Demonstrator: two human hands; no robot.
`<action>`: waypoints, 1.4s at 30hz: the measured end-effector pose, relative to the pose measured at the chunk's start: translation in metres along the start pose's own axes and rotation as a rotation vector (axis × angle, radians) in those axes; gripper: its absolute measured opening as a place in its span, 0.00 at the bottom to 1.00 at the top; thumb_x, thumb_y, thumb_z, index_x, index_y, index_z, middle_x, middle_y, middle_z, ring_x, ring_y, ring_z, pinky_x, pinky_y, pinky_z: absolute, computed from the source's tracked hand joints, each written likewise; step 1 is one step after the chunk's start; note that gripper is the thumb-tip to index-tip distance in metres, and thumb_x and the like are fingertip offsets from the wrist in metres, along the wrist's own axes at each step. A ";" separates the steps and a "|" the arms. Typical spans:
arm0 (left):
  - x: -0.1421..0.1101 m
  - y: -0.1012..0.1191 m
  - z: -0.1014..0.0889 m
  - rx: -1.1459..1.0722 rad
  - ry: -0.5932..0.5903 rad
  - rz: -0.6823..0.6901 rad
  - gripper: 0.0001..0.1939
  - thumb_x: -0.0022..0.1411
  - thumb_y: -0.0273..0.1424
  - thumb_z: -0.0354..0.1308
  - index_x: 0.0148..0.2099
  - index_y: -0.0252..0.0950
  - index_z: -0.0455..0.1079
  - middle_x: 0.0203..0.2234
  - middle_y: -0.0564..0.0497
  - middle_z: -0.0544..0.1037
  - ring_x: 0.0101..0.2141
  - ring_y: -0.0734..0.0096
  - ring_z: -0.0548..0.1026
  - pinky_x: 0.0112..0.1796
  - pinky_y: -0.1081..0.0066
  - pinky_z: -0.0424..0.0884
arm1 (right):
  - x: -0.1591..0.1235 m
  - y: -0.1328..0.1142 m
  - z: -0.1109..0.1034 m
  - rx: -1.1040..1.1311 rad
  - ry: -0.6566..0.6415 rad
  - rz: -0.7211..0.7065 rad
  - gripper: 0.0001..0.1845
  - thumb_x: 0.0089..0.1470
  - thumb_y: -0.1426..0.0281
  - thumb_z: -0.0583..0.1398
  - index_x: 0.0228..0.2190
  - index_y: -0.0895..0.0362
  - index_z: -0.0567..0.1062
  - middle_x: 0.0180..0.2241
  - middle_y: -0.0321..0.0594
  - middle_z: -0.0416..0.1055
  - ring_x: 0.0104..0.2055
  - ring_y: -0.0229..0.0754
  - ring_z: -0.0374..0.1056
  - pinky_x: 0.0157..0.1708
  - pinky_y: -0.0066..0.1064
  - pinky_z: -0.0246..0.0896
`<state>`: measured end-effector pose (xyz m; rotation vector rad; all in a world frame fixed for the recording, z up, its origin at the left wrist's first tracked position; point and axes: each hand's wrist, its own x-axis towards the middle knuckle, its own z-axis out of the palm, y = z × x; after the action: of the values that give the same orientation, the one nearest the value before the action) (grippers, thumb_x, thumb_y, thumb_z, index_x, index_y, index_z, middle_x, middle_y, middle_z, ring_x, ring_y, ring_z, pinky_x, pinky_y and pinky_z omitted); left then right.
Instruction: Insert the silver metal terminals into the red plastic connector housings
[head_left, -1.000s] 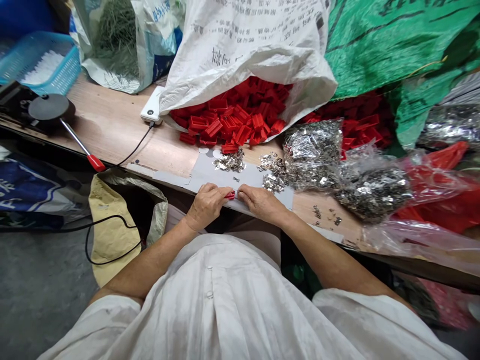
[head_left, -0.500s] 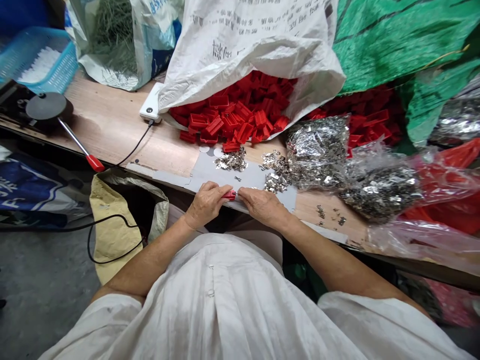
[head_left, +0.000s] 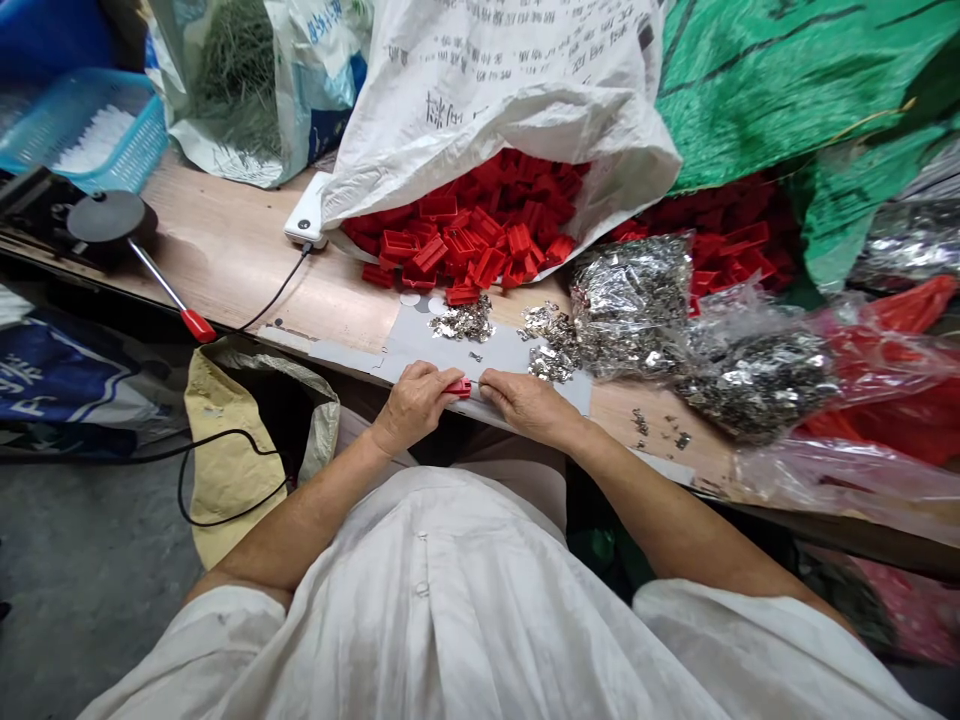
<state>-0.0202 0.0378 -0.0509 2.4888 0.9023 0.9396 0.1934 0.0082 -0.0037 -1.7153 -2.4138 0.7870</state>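
Note:
Near the bench's front edge, my left hand pinches a small red plastic housing between thumb and fingers. Just to its right, my right hand is closed in a pinch, its fingertips a little apart from the red piece. Whatever those fingertips hold is too small to make out. Both hands are over the edge of a grey sheet. Beyond them lie a heap of small shiny metal pieces and another metal heap to the right.
A white woven sack spills many red housings onto the bench. Clear bags of metal parts stand at right. To the left are a red-handled lever, a white power strip and a blue basket. A yellowish sack hangs below.
My right fingertips have drawn slightly away from the red housing, to the right. My left hand keeps its hold in nearly the same place. The view has shifted a little.

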 end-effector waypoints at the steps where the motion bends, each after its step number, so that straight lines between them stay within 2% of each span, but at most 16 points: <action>1: 0.000 0.000 0.000 -0.002 0.002 0.000 0.14 0.67 0.33 0.51 0.53 0.34 0.67 0.39 0.46 0.78 0.39 0.65 0.69 0.43 0.64 0.69 | 0.001 0.000 0.001 -0.030 -0.005 0.006 0.13 0.65 0.65 0.46 0.38 0.52 0.70 0.32 0.39 0.73 0.33 0.41 0.67 0.31 0.29 0.50; 7: -0.001 0.001 0.000 0.014 -0.026 -0.023 0.14 0.68 0.34 0.51 0.51 0.35 0.69 0.39 0.47 0.79 0.40 0.65 0.70 0.44 0.64 0.67 | 0.003 -0.004 0.012 -0.192 0.017 0.069 0.15 0.65 0.68 0.44 0.36 0.53 0.69 0.31 0.41 0.73 0.31 0.41 0.66 0.29 0.30 0.48; 11: -0.002 0.001 -0.001 0.075 -0.017 -0.009 0.12 0.67 0.33 0.52 0.49 0.39 0.72 0.39 0.49 0.80 0.40 0.66 0.70 0.44 0.64 0.64 | 0.000 -0.002 0.010 -0.025 0.040 0.040 0.14 0.65 0.65 0.45 0.35 0.53 0.69 0.30 0.39 0.72 0.31 0.40 0.65 0.31 0.29 0.52; 13: -0.003 0.001 -0.001 0.111 -0.015 0.018 0.12 0.67 0.31 0.52 0.50 0.41 0.72 0.41 0.51 0.80 0.41 0.67 0.69 0.45 0.64 0.63 | -0.004 0.001 0.007 0.161 0.117 0.022 0.14 0.65 0.64 0.46 0.35 0.53 0.68 0.28 0.37 0.69 0.29 0.39 0.64 0.32 0.28 0.55; 15: -0.004 0.002 0.000 0.151 -0.017 0.043 0.14 0.67 0.29 0.51 0.52 0.43 0.72 0.43 0.51 0.79 0.41 0.66 0.69 0.46 0.63 0.62 | -0.010 0.005 0.003 0.327 0.253 0.044 0.14 0.65 0.62 0.46 0.35 0.53 0.68 0.26 0.35 0.66 0.27 0.38 0.62 0.31 0.28 0.56; 19: -0.007 0.007 0.003 0.263 -0.025 0.052 0.19 0.65 0.25 0.49 0.54 0.45 0.71 0.43 0.49 0.78 0.42 0.64 0.69 0.45 0.61 0.61 | -0.019 0.019 -0.008 0.444 0.519 0.161 0.16 0.64 0.59 0.47 0.35 0.53 0.68 0.24 0.35 0.65 0.26 0.38 0.61 0.30 0.29 0.57; 23: -0.005 0.016 0.005 0.351 -0.068 0.023 0.20 0.64 0.24 0.50 0.54 0.46 0.69 0.41 0.46 0.77 0.41 0.60 0.68 0.39 0.59 0.59 | -0.016 0.036 -0.022 0.336 0.645 0.258 0.17 0.63 0.58 0.48 0.34 0.54 0.70 0.25 0.37 0.68 0.27 0.39 0.63 0.31 0.30 0.57; 28: -0.001 0.023 0.003 0.385 -0.056 -0.001 0.16 0.65 0.27 0.49 0.51 0.45 0.70 0.40 0.46 0.77 0.39 0.60 0.68 0.36 0.60 0.58 | 0.001 0.048 -0.021 0.094 0.628 0.244 0.11 0.59 0.63 0.52 0.33 0.55 0.71 0.32 0.44 0.73 0.35 0.45 0.66 0.38 0.34 0.59; 31: -0.006 0.020 -0.011 0.392 -0.006 -0.063 0.16 0.65 0.27 0.50 0.53 0.44 0.70 0.40 0.46 0.76 0.38 0.61 0.68 0.38 0.61 0.59 | 0.010 0.046 -0.015 0.066 0.597 0.198 0.09 0.58 0.67 0.53 0.34 0.55 0.71 0.35 0.45 0.73 0.37 0.45 0.67 0.40 0.35 0.59; 35: -0.032 0.003 -0.048 0.482 0.142 -0.269 0.19 0.66 0.27 0.49 0.56 0.43 0.69 0.42 0.44 0.74 0.40 0.60 0.67 0.41 0.62 0.61 | 0.022 0.041 -0.015 0.052 0.549 0.158 0.07 0.58 0.68 0.54 0.35 0.55 0.71 0.35 0.44 0.73 0.38 0.45 0.67 0.41 0.35 0.60; 39: -0.072 -0.023 -0.085 0.597 0.150 -0.437 0.19 0.65 0.26 0.47 0.54 0.42 0.71 0.41 0.42 0.71 0.41 0.58 0.66 0.44 0.60 0.62 | 0.049 0.035 -0.023 0.019 0.519 0.139 0.10 0.57 0.68 0.55 0.41 0.55 0.71 0.37 0.44 0.73 0.40 0.46 0.67 0.42 0.37 0.60; 42: -0.099 -0.036 -0.098 0.641 0.132 -0.540 0.18 0.65 0.27 0.47 0.53 0.39 0.72 0.39 0.42 0.70 0.42 0.57 0.67 0.45 0.58 0.63 | 0.078 0.033 -0.029 0.057 0.567 0.197 0.16 0.57 0.69 0.55 0.47 0.56 0.69 0.39 0.46 0.73 0.40 0.47 0.68 0.41 0.37 0.61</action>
<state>-0.1602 0.0073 -0.0444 2.4215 2.0537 0.6992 0.2026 0.0972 -0.0107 -1.8560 -1.8519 0.3126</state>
